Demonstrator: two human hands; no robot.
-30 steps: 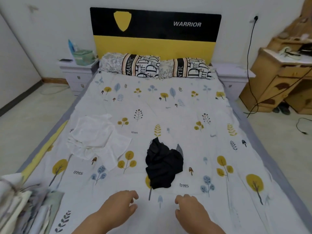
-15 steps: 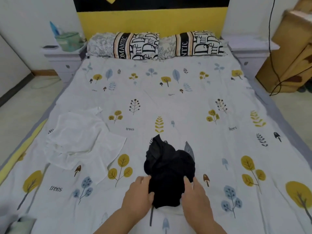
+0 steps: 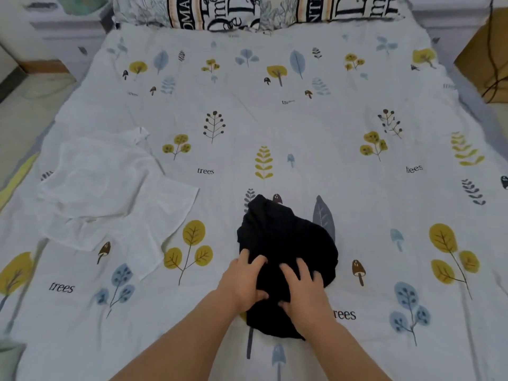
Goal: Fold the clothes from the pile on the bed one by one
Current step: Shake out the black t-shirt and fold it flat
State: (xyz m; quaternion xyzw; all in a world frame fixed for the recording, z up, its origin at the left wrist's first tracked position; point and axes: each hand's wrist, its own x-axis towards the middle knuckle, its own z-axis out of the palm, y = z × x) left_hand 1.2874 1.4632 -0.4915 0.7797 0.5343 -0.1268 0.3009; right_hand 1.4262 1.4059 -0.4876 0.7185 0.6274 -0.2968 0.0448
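Bed (image 3: 275,127) is the only holder here: printed sheet with trees, leaves, mushrooms, the word "trees" repeated. On it I see two garments and two pillows (image 3: 255,9) along the far edge, black-and-white lettering on them. Something greenish at the top left corner on a white bedside unit (image 3: 66,20), cut off and blurry, can't tell what's in it. Wooden furniture (image 3: 483,56) at the right edge with a dark cable hanging over it.

Black garment (image 3: 286,237) sits bunched in a rounded heap near the bed's front edge, about centre, not spread, no sleeves or legs I can make out. Dark, matte, creased; one lobe pokes up at its far left corner.

My left hand (image 3: 243,281) is on the heap's near left side, fingers curled into the cloth, thumb tucked against the fabric, gripping it. My right hand (image 3: 303,287) is on the near right side, fingers spread and bent into the fabric, thumb pressing in too; looks like it has a bunch of cloth. Hands just beside each other.

White garment (image 3: 110,193) lies loosely rumpled to the left, well apart from the black one, partly flat, one corner flap toward the centre.
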